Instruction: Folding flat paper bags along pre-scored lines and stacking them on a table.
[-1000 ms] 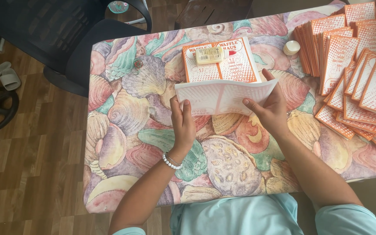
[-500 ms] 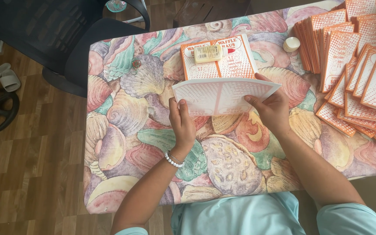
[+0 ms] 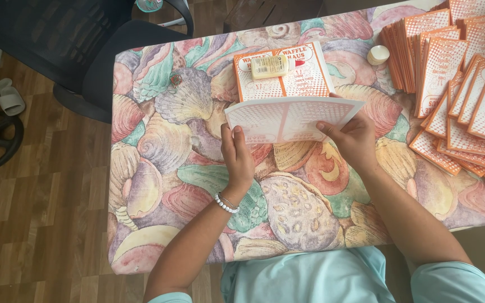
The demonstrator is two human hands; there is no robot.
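I have both hands clamped on a flat orange-and-white paper sleeve, held over the shell-patterned tabletop: left hand pinching its near left corner, right hand gripping its right edge. Just beyond the sleeve lies a stack of like sleeves with a small yellow tube on top. Right of it, more sleeves are fanned out beside a little cream-coloured jar.

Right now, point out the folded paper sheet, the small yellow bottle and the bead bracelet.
folded paper sheet [image 3: 293,119], head view, middle of its printed face.
small yellow bottle [image 3: 269,66], head view, middle of its body.
bead bracelet [image 3: 226,203], head view, beads across the wrist.
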